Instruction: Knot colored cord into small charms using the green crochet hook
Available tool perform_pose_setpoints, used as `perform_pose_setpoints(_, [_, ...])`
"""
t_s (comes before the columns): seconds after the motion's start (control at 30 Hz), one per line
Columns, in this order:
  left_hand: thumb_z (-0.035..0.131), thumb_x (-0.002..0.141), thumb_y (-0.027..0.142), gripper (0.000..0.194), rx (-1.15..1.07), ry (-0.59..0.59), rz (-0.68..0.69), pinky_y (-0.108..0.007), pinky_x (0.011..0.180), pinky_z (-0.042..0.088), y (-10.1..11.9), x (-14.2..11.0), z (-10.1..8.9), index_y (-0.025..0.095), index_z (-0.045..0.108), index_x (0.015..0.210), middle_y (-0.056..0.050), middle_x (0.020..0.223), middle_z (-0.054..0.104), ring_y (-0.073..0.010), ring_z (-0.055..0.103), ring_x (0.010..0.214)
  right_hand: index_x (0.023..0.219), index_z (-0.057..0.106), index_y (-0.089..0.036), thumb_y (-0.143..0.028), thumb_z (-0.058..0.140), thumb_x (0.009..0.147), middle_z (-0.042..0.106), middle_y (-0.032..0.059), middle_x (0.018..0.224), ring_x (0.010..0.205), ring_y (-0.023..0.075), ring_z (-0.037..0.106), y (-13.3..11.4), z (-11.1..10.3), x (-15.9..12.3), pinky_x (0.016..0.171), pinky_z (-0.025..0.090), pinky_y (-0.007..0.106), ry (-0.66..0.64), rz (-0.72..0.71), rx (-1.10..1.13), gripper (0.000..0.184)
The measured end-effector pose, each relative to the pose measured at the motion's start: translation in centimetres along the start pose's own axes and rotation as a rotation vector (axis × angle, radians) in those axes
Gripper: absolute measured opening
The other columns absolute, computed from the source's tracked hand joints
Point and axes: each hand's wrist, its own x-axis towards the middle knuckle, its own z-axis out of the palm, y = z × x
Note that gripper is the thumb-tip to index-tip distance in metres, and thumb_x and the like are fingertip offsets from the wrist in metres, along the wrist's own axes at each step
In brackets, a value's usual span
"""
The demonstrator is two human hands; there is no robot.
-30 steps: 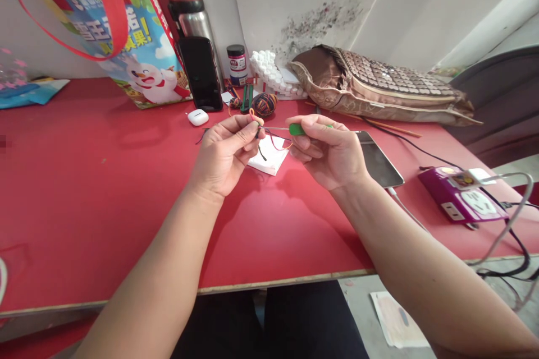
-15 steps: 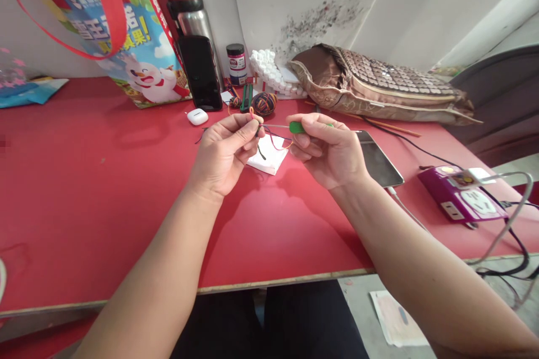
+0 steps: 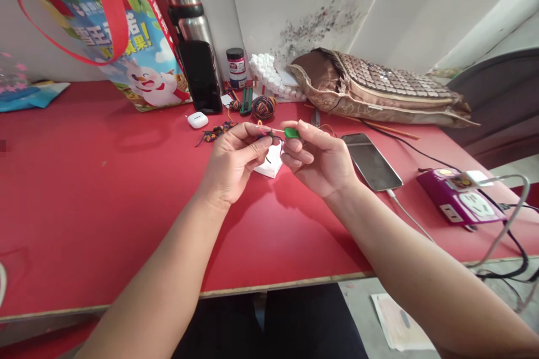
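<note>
My left hand [image 3: 238, 154] pinches a small piece of dark multicoloured yarn work [image 3: 266, 136], mostly hidden by the fingers, with an orange loop standing up above them. My right hand [image 3: 320, 151] grips a crochet hook [image 3: 291, 133] by its green handle. The thin metal shaft points left and meets the yarn at my left fingertips; its tip is hidden. Below the hands lies a white pad [image 3: 272, 164]. A strip of multicoloured yarn work [image 3: 219, 131] rests on the table beyond my left hand, near a ball of the same yarn [image 3: 263, 107].
On the red table [image 3: 126, 207] stand a gift bag [image 3: 155, 84], a steel flask [image 3: 197, 28], a black phone [image 3: 202, 76] and a jar [image 3: 236, 67]. A white earbud case [image 3: 197, 119] lies nearby. To the right are a charging phone [image 3: 373, 162], a purple power strip [image 3: 458, 196] and a brown cushion [image 3: 391, 90].
My right hand has moved left, bringing the hook's handle closer to my left hand. My left hand has shifted slightly right and down, uncovering the yarn strip behind it.
</note>
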Motion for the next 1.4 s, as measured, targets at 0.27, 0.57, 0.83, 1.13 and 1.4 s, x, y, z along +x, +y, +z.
perform_pose_setpoints(0.27, [0.098, 0.069, 0.010, 0.019, 0.026, 0.043, -0.012, -0.019, 0.055, 0.049, -0.2, 0.0, -0.3, 0.018, 0.082, 0.075, -0.003, 0.079, 0.078, -0.0078, 0.061, 0.061, 0.082, 0.079, -0.017, -0.021, 0.055, 0.109, 0.053, -0.0042, 0.062, 0.048, 0.0067, 0.029, 0.8, 0.3, 0.3, 0.050, 0.041, 0.020, 0.056, 0.085, 0.131, 0.036])
perform_pose_setpoints(0.57, [0.101, 0.070, 0.017, 0.019, 0.080, 0.026, 0.030, -0.025, 0.063, 0.057, -0.1, 0.1, -0.2, 0.018, 0.085, 0.079, -0.004, 0.083, 0.080, -0.0148, 0.072, 0.075, 0.087, 0.081, -0.016, -0.021, 0.067, 0.101, 0.059, -0.0035, 0.065, 0.050, 0.0068, 0.034, 1.0, -0.1, 0.2, 0.052, 0.043, 0.020, 0.016, 0.057, 0.071, 0.021])
perform_pose_setpoints(0.83, [0.094, 0.068, 0.002, 0.038, 0.067, 0.104, 0.026, -0.022, 0.062, 0.054, 0.0, 0.1, -0.3, 0.018, 0.087, 0.102, 0.000, 0.077, 0.077, -0.0117, 0.071, 0.068, 0.093, 0.082, -0.019, -0.027, 0.079, 0.094, 0.062, -0.0040, 0.068, 0.051, 0.0062, 0.040, 1.5, -0.3, 0.0, 0.055, 0.045, 0.022, -0.021, -0.029, 0.006, 0.009])
perform_pose_setpoints(1.13, [0.089, 0.066, 0.003, 0.042, 0.134, 0.109, 0.062, -0.025, 0.059, 0.052, 0.4, -0.2, -0.1, 0.018, 0.084, 0.104, 0.004, 0.073, 0.067, -0.0111, 0.065, 0.062, 0.089, 0.082, -0.017, -0.026, 0.084, 0.085, 0.062, -0.0041, 0.065, 0.051, 0.0063, 0.039, 1.7, -0.7, 0.2, 0.052, 0.042, 0.023, -0.044, 0.001, -0.005, 0.010])
perform_pose_setpoints(1.4, [0.085, 0.064, 0.002, 0.047, 0.273, 0.125, 0.180, -0.024, 0.061, 0.053, 0.4, -0.1, 0.1, 0.018, 0.081, 0.108, 0.004, 0.071, 0.065, -0.0119, 0.063, 0.066, 0.087, 0.084, -0.017, -0.030, 0.090, 0.081, 0.066, -0.0040, 0.063, 0.048, 0.0054, 0.043, 1.9, -0.6, 0.1, 0.051, 0.044, 0.023, -0.041, -0.084, -0.061, 0.015])
